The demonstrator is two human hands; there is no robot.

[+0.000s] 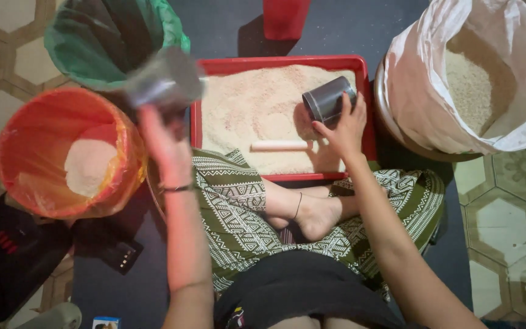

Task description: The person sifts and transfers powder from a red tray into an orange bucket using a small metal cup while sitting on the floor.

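Left hand (167,139) lifts tin (164,79); right hand (343,129) — cup (327,99).

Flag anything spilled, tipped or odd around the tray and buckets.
No spill shows. The right hand holds a metal cup tipped on its side in the rice of the red tray. The left hand lifts a second metal cup, motion-blurred. A pale stick lies in the rice.

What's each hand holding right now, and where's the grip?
Left hand holds a blurred metal cup raised above the orange bucket, gripped from below. Right hand grips a second metal cup by its side wall, tipped over the grain in the red tray.
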